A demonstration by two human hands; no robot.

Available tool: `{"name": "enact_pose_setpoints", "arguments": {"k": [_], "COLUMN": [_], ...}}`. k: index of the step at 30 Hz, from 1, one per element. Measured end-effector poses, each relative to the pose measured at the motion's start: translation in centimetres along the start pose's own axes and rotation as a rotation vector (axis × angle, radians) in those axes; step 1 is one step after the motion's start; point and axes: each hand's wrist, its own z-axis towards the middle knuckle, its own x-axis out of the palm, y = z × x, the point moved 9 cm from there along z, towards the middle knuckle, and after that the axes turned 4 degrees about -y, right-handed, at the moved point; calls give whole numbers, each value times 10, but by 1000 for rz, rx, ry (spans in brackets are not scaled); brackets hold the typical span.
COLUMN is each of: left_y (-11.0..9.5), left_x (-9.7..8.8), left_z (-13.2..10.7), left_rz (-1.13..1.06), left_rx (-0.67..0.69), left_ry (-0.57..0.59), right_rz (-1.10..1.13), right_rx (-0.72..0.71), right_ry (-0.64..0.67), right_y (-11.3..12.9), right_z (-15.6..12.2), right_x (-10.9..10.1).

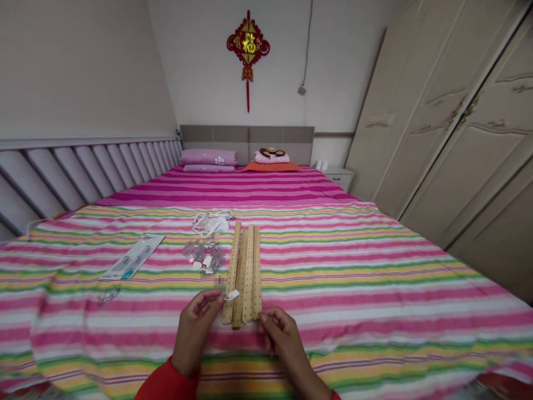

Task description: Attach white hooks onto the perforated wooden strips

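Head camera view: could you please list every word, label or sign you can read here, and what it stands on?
"福": gold character on the red knot ornament on the far wall.
Leaflet on the striped bedspread: print too small to read.
Small white tag at the left hand: no legible text.
Wooden strips by the right hand: only holes, no writing.

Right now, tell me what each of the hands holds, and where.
Left hand pinches a small clear packet by its near end. Right hand only touches the near end of the wooden strips.
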Motion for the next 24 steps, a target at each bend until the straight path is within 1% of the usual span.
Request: {"name": "enact_pose_setpoints", "arguments": {"k": [3,5,7,9,11,13,14,15,17,20,24], "left_y": [-8,-14,-21,-25,-27,-26,-25,-24,-23,-22,-17], "left_x": [16,26,33,38,42,44,43,41,35,33,38], "left_z": [-18,-29,-39,-46,-49,-49,-48,-48,-48,-58,-73], "left_rz": [129,230,314,360,374,370,369,370,383,428,466], "left_rx": [185,325,449,538,582,584,576,568,573,638,708], "left_ry": [10,21,38,70,121,162,163,148,75,-13,-25], "right_rz": [13,34,61,82,93,98,105,113,136,164,176], "right_rx": [61,82,79,84,103,119,124,128,140,147,140], "right_ry": [54,66,58,32,10,10,15,24,38,29,-3], "right_y": [7,11,16,18,17,14,13,11,5,-2,-8], "right_z": [-8,-11,-12,-12,-12,-13,-13,-14,-17,-21,-20], "right_x": [15,20,20,16,9,5,4,4,4,4,-1]}}
